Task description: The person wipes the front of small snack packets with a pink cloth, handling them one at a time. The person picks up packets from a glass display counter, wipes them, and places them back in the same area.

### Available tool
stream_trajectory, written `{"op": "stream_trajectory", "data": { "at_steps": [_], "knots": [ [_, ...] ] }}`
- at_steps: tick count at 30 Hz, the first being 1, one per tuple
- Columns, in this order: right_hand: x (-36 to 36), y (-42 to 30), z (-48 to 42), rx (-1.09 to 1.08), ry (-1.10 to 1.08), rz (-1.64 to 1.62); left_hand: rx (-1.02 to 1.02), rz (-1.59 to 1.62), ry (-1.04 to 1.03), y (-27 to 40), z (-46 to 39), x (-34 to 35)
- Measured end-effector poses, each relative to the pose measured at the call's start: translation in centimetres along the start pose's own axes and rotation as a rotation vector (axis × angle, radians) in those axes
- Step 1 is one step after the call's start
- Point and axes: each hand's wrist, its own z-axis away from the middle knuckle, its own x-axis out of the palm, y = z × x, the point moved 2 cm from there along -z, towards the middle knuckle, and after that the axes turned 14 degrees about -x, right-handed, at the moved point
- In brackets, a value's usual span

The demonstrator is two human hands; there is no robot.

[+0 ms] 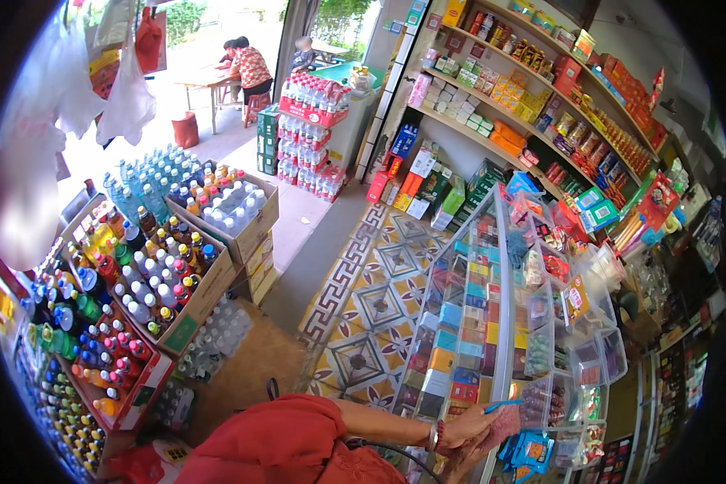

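My left hand [463,427], with a bracelet and beads at the wrist, reaches across from a red sleeve. Bunched in its fingers is a pink cloth [504,423], with a narrow blue strip [501,406] along the top. Directly below, part of my right hand [461,464] shows against the same cloth; its grip is mostly hidden. Both hands are over the near end of a glass display counter [503,339] filled with rows of small boxes. Clear plastic bins [539,396] of packaged snacks stand just right of the cloth, and blue packets [531,452] lie below them.
Crates of bottled drinks [187,314] crowd the left side. Wall shelves [490,130] of packaged goods rise at upper right. Stacked bottle packs [311,130] stand by the doorway, and people [253,69] sit at a table outside. Plastic bags [127,103] hang at upper left.
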Motion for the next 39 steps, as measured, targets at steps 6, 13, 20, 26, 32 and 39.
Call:
{"op": "stream_trajectory", "data": {
  "at_steps": [6, 13, 20, 26, 32, 39],
  "knots": [
    [-1.0, 0.6, 0.6, -0.062, -0.038, -0.01, -0.104, 0.039, -0.14, 0.3, 1.5, 0.5],
    [-4.8, 2.6, 1.3, -0.169, -0.133, 0.216, 0.232, -1.589, 0.149, 3.8, 1.7, -2.9],
    [-5.9, -1.4, 4.4, -0.03, 0.076, 0.012, -0.344, 0.215, -0.128, 0.6, -0.2, -2.7],
    [-7.9, -1.9, 3.7, -0.358, 0.002, 0.51, -0.109, -0.308, 0.25, -1.9, 2.0, -1.7],
    [-5.6, -3.4, 4.5, -0.906, -0.536, 0.868, -0.376, -0.143, -0.026, -2.1, 1.6, 0.6],
    [-5.2, -3.3, 6.1, -0.943, -0.725, 1.012, -0.513, 0.199, -0.233, -3.2, -0.5, -1.7]
  ]
}}
